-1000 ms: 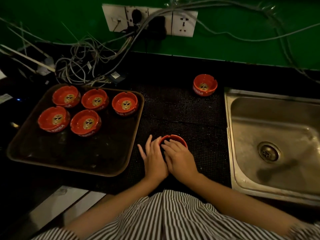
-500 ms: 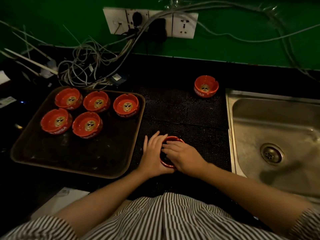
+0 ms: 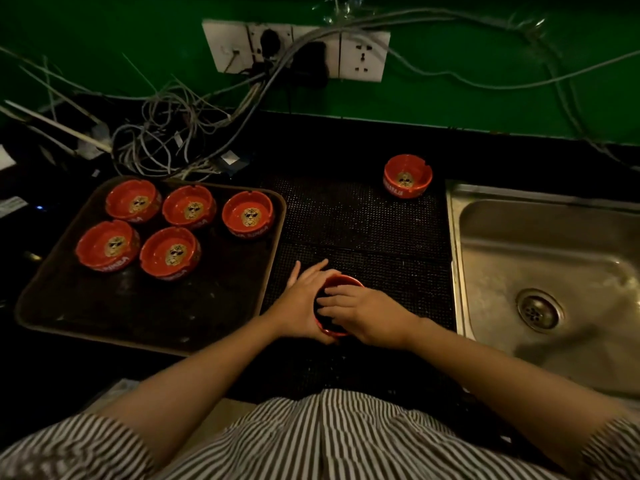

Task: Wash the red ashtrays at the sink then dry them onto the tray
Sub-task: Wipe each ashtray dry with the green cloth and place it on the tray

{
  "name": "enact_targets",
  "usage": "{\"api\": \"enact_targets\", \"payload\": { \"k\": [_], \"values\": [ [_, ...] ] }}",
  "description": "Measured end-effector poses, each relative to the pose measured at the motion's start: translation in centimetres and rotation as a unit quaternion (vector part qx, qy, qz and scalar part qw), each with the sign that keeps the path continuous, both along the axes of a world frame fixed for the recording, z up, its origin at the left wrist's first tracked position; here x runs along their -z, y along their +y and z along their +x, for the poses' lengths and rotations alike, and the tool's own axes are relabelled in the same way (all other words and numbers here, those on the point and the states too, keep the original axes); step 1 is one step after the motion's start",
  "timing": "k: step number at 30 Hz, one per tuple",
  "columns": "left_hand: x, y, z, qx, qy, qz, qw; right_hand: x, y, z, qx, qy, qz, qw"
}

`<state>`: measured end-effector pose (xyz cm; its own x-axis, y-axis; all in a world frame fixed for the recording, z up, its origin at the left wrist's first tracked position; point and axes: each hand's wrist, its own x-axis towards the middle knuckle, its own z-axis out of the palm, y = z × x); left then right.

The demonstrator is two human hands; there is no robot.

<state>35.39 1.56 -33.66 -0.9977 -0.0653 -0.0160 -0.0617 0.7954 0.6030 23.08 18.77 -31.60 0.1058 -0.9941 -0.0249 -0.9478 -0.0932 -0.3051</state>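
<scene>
A red ashtray (image 3: 346, 280) sits between my hands over the black dotted mat (image 3: 363, 220), tipped toward me so only its far rim shows. My left hand (image 3: 304, 299) cups its left side and underside. The fingers of my right hand (image 3: 363, 313) press into its dark bowl; whether a cloth lies under them I cannot tell. Several red ashtrays (image 3: 247, 214) with gold lion emblems stand upright at the back of the dark tray (image 3: 138, 313) on the left. One more ashtray (image 3: 407, 175) stands on the mat's far right corner, beside the steel sink (image 3: 554, 244).
A tangle of grey cables (image 3: 166, 143) lies on the counter behind the tray, running up to wall sockets (image 3: 298, 50) on the green wall. The sink's drain (image 3: 538, 310) is dry-looking. The tray's near half holds no ashtrays.
The ashtray has been tipped up from the mat into my left palm, and my right fingers have slid from its top into the bowl. The other ashtrays have not moved.
</scene>
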Motion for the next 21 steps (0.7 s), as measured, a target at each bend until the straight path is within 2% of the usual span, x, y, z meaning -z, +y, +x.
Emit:
{"api": "enact_targets", "payload": {
  "k": [2,4,8,10,13,16,18,21],
  "values": [
    [0.2,0.7,0.4,-0.024,0.001,-0.005,1.0,0.0,-0.2,0.2,0.021,-0.001,-0.014,1.0],
    [0.8,2.7,1.5,-0.102,0.016,-0.027,0.994,0.1,-0.2,1.6,0.09,0.005,-0.052,0.995],
    [1.6,7.4,2.0,-0.305,0.052,-0.021,0.951,0.5,-0.7,5.5,0.287,-0.003,-0.089,0.954],
    [1.8,7.8,1.6,-0.345,0.067,-0.014,0.936,0.4,-1.1,6.5,0.323,-0.003,-0.089,0.942],
    [2.1,5.6,1.7,-0.273,0.075,-0.008,0.959,0.0,-0.7,5.5,0.247,0.025,-0.078,0.965],
    [1.1,1.9,1.3,-0.095,0.023,0.02,0.995,-0.5,0.2,2.3,0.072,0.014,-0.026,0.997],
    [0.1,0.3,0.2,-0.014,-0.018,0.014,1.0,-0.9,0.3,0.4,-0.006,-0.004,0.016,1.0],
    [-0.2,0.3,0.1,-0.008,-0.013,0.024,1.0,-0.8,0.0,-0.1,0.008,-0.008,0.02,1.0]
  ]
}}
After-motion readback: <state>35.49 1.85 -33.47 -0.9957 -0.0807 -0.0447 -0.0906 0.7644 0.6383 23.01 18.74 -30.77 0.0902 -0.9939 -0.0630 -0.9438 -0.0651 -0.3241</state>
